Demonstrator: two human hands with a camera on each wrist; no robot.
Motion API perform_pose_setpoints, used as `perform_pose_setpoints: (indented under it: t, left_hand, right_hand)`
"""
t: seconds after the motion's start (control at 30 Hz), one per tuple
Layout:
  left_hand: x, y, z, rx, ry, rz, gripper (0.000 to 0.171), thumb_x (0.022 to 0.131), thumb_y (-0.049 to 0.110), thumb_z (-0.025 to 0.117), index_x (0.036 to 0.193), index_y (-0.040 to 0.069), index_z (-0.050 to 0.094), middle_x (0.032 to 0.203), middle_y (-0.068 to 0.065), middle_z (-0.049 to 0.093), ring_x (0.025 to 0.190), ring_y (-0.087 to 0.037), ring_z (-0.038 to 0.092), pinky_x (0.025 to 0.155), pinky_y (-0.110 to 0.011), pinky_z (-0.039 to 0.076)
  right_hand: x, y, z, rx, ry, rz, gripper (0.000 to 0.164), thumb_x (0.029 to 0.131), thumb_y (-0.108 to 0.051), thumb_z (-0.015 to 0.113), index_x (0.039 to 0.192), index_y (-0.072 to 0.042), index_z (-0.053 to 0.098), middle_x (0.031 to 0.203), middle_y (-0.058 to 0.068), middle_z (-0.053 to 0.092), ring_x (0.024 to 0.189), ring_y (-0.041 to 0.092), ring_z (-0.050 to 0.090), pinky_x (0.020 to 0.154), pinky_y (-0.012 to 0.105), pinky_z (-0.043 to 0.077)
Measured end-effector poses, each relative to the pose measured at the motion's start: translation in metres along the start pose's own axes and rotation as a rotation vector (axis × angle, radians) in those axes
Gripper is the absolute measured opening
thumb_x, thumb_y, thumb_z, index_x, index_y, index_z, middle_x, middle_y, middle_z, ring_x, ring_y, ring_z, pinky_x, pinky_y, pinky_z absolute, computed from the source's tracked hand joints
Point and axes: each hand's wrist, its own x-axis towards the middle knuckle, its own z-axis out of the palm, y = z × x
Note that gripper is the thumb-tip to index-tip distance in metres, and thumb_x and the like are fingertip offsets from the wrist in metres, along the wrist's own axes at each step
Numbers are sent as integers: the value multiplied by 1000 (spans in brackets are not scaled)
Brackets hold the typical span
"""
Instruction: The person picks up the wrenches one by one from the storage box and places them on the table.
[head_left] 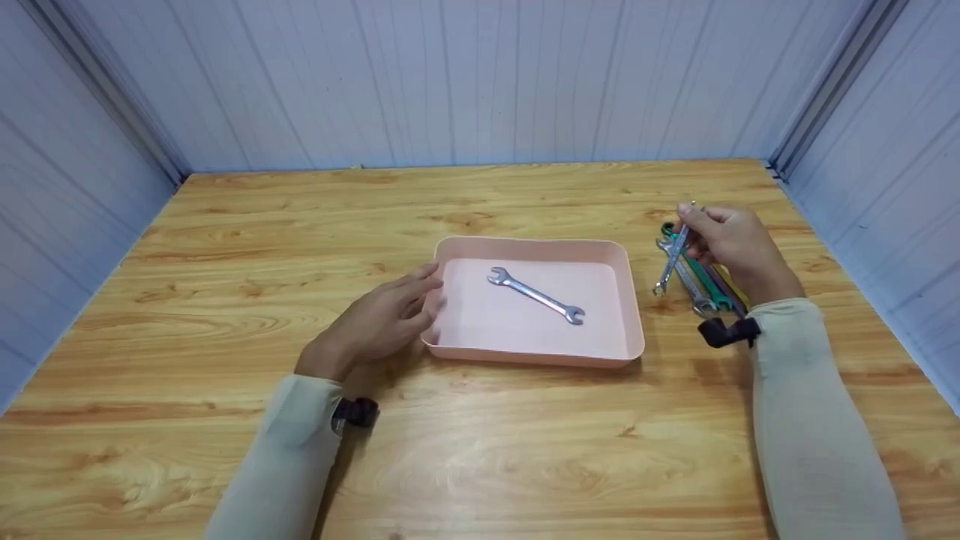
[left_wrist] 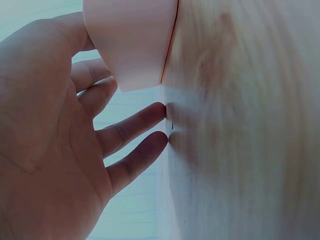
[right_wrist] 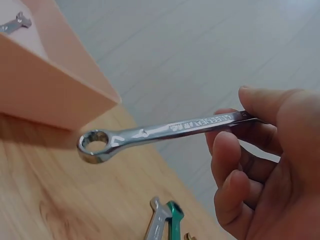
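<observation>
My right hand (head_left: 739,244) pinches a silver wrench (right_wrist: 170,131) between thumb and fingers, its ring end pointing away from the hand. In the head view this wrench is raised over a small group of wrenches, among them a silver one (head_left: 691,285) and a green one (head_left: 711,286). A pink tray (head_left: 536,358) stands at the middle of the table, and a silver open-end wrench (head_left: 536,295) lies slantwise inside it. At the tray's left side, my left hand (head_left: 379,319) has its fingers spread and relaxed, with fingertips right at the tray wall.
The wood-grain table (head_left: 480,450) is bounded by pale panel walls (head_left: 480,82) at the back and both sides. Beneath the right hand, purple and yellow handles (head_left: 731,283) show partly in the wrench group. Dark straps circle both sleeved wrists.
</observation>
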Motion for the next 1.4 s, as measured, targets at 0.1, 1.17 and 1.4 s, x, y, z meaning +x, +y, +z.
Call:
perform_pose_setpoints:
  t: [0.1, 1.17, 1.4]
  left_hand:
    - [0, 1, 0, 3, 0, -2, 50, 106, 35, 47, 151, 14, 48, 163, 6, 27, 147, -16, 28, 117, -42, 28]
    - [1, 1, 2, 11, -9, 6, 50, 105, 34, 48, 151, 14, 47, 163, 5, 27, 147, -17, 28, 117, -43, 28]
    - [2, 2, 1, 8, -11, 17, 50, 105, 33, 48, 151, 13, 47, 163, 3, 27, 146, -19, 29, 116, -43, 29]
  right_hand:
    - [1, 5, -2, -24, -17, 40, 63, 95, -60, 54, 109, -1, 70, 82, 0, 61, 74, 17, 61, 65, 31, 51]
    - [1, 18, 0, -205, -118, 136, 29, 104, -24, 52, 103, 3, 62, 96, 13, 71, 73, 21, 63, 58, 33, 48]
    - [3, 20, 4, -314, -153, 121, 35, 104, -29, 54, 123, -1, 65, 95, 8, 70, 70, 17, 55, 62, 33, 45]
